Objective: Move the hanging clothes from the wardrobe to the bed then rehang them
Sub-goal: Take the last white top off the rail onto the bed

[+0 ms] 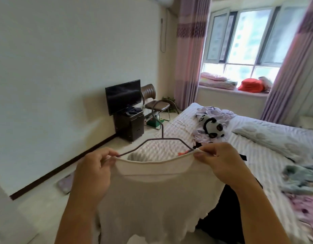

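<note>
I hold a cream ribbed top [152,199] up in front of me, over the foot of the bed [257,155]. My left hand [92,175] pinches the left end of its neckline together with the left arm of a thin purple-grey hanger [162,138]. My right hand [220,161] pinches the right end of the neckline at the hanger's other arm. The hanger's hook points up and away. A dark garment [222,217] lies under the top at the bed's edge. The wardrobe is out of view.
On the striped bed lie a panda plush [213,126], lilac clothes [215,111], a pillow [275,138] and a teal and pink heap [303,184]. A TV [123,95] on a dark cabinet [130,125] and a brown chair [152,101] stand by the left wall. A mat [65,184] lies on the floor.
</note>
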A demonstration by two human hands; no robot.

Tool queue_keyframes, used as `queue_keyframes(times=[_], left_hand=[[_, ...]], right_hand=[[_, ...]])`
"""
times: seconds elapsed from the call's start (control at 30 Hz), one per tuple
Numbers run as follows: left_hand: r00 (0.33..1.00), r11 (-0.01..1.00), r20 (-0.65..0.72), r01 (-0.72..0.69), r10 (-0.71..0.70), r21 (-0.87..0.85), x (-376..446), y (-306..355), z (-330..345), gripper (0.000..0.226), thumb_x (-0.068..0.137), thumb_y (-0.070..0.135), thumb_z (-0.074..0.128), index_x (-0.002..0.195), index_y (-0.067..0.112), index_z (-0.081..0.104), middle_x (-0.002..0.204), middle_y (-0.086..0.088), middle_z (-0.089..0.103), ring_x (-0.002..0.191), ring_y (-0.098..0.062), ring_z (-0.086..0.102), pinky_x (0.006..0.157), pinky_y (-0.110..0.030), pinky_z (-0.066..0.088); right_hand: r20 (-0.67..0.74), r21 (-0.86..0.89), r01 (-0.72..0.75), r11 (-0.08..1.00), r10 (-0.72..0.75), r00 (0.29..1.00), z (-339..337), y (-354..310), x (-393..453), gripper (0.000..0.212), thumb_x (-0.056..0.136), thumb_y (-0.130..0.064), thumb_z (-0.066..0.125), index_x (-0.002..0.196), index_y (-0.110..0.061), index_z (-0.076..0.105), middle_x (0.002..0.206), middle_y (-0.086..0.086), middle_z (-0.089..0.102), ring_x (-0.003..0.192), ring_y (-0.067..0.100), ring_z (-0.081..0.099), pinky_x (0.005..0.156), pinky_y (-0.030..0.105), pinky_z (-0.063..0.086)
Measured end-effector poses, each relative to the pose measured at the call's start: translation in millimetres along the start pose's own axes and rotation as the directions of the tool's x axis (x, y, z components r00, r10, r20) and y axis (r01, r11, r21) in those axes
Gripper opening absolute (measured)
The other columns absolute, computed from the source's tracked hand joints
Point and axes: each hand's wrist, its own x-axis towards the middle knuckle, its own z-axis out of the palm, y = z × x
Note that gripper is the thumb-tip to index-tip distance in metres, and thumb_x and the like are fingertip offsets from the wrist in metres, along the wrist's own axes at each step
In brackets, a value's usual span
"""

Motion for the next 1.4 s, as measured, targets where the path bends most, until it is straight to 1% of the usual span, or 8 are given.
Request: queue_keyframes(times=[0.2,0.4,0.57,0.73,0.97,1.07,1.2,1.4], left_hand=[[0.986,0.997,0.158,-0.036,0.047,-0.070,39,11,67,0.023,0.092,0.014,0.062,0.084,0.035,0.068,0.082,0.012,0.067,0.082,-0.010,0.061,0.078,-0.036,0.051],[0.953,0.995,0.290,-0.064,0.085,-0.082,65,44,158,0.021,0.093,0.012,0.062,0.087,0.031,0.070,0.084,0.015,0.064,0.083,-0.009,0.059,0.083,-0.037,0.051],[0.927,0.994,0.364,-0.066,0.094,-0.088,84,69,242,0.024,0.091,0.008,0.063,0.083,0.030,0.070,0.077,0.016,0.066,0.076,0.001,0.058,0.064,-0.018,0.041],[0.913,0.996,0.400,-0.049,0.075,-0.075,104,93,320,0.024,0.089,0.011,0.065,0.079,0.032,0.070,0.073,0.013,0.066,0.075,-0.004,0.060,0.063,-0.024,0.042],[0.883,0.999,0.470,0.024,0.001,-0.047,141,98,430,0.024,0.088,0.016,0.067,0.074,0.036,0.067,0.073,0.006,0.064,0.074,-0.011,0.060,0.065,-0.029,0.042],[0.876,0.997,0.481,0.059,-0.030,-0.045,164,94,480,0.026,0.088,0.016,0.066,0.073,0.037,0.065,0.072,0.009,0.063,0.077,-0.014,0.061,0.071,-0.032,0.046],[0.889,0.997,0.457,0.055,-0.026,-0.050,205,86,549,0.031,0.088,0.016,0.067,0.072,0.042,0.060,0.072,0.016,0.061,0.084,-0.017,0.063,0.084,-0.038,0.048],[0.879,0.998,0.477,0.053,-0.032,-0.030,273,67,663,0.031,0.086,0.010,0.067,0.076,0.039,0.062,0.072,0.022,0.053,0.092,-0.022,0.062,0.094,-0.048,0.044]], right_hand=[[-0.088,-0.031,-0.121,0.992,0.118,0.989,-22,43,0,0.017,0.092,-0.034,0.064,0.078,-0.027,0.072,0.072,0.000,0.067,0.074,0.017,0.064,0.074,0.043,0.051],[-0.172,-0.045,-0.248,0.968,0.237,0.956,-54,112,17,0.014,0.091,-0.033,0.066,0.078,-0.033,0.070,0.068,-0.008,0.065,0.070,0.011,0.062,0.073,0.040,0.050],[-0.209,-0.050,-0.305,0.951,0.289,0.934,-88,180,47,0.014,0.088,-0.040,0.068,0.075,-0.041,0.068,0.064,-0.016,0.063,0.070,0.010,0.059,0.076,0.043,0.050],[-0.202,-0.049,-0.367,0.929,0.351,0.914,-118,236,80,0.022,0.090,-0.040,0.066,0.068,-0.042,0.063,0.058,-0.019,0.056,0.064,0.007,0.052,0.073,0.040,0.047],[-0.145,-0.099,-0.480,0.872,0.465,0.873,-126,317,137,0.021,0.092,-0.028,0.062,0.071,-0.030,0.066,0.062,-0.005,0.061,0.063,0.007,0.057,0.064,0.037,0.047],[-0.138,-0.118,-0.499,0.859,0.483,0.864,-121,350,173,0.038,0.093,-0.026,0.062,0.056,-0.035,0.059,0.052,-0.011,0.053,0.054,0.003,0.049,0.053,0.022,0.034],[-0.115,-0.084,-0.512,0.855,0.503,0.857,-107,392,232,0.049,0.095,-0.021,0.061,0.052,-0.044,0.055,0.050,-0.020,0.051,0.053,0.002,0.042,0.055,0.025,0.032],[-0.134,-0.120,-0.614,0.780,0.601,0.788,-81,477,326,0.037,0.096,-0.027,0.058,0.061,-0.034,0.055,0.060,-0.027,0.056,0.062,0.004,0.052,0.062,0.032,0.040]])
